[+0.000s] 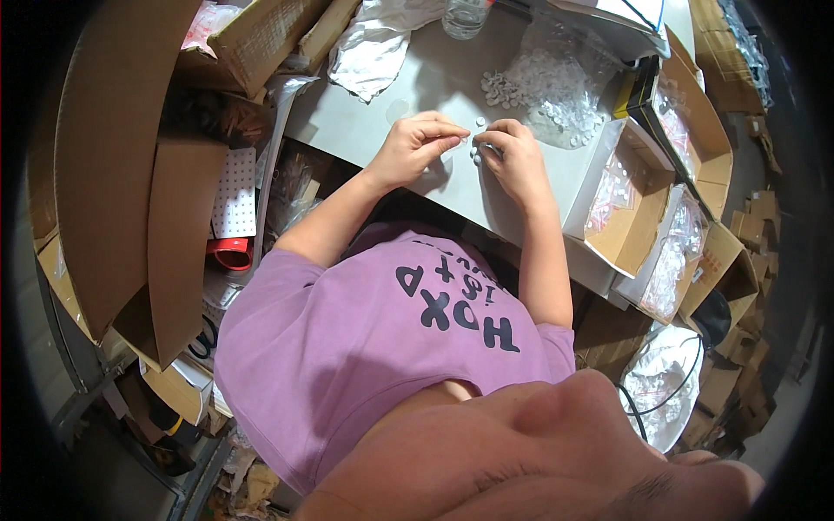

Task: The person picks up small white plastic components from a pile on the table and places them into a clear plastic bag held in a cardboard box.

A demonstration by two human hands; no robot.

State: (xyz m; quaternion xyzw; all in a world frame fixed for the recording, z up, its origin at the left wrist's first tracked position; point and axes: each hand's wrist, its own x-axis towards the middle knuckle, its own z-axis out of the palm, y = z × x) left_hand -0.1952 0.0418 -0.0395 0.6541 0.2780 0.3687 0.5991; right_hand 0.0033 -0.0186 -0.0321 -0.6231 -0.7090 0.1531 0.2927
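Hands, 2, bare, over the near part of the tabletop; clock positions read from betw. them.
– L. hand (460, 138): thumb & forefinger tips pressed together; can't tell if sth. sits betw. them.
– R. hand (486, 146): fingers curled, tips down nr. the surface; can't tell if pinching anything.
– White discs, sm., round: a few (476, 158) just beside R. hand's fingertips, 1 at 12 o'clock, loose pile at 1.
– Tabletop (434, 74): pale grey, smooth, hard shadows under both hands; round mark (397, 108) at 10–11.
– Clear plastic bag (556, 65), crumpled, at 2, w/ sm. pale pcs. in & about it.
– Clear container (466, 21), 12, far side.
– White cloth (375, 56), rumpled, 10–11.
– Open cdbd. bin (644, 207), 3–4, w/ clear packets (611, 193); 2nd bin w/ more packets (667, 260), 4.
– Tall cdbd. sheet (109, 165), brown, 9.
– Perforated panel (234, 193), white, approx. 9; red ring-shaped item (230, 253) below it, 8.
– White sack (662, 382), 5, w/ black cable across.
– Room: crowded; cdbd. boxes (760, 252) heaped on R. at 4, dim floor strip beyond.
– Person: purple tee (347, 330), dark lettering.
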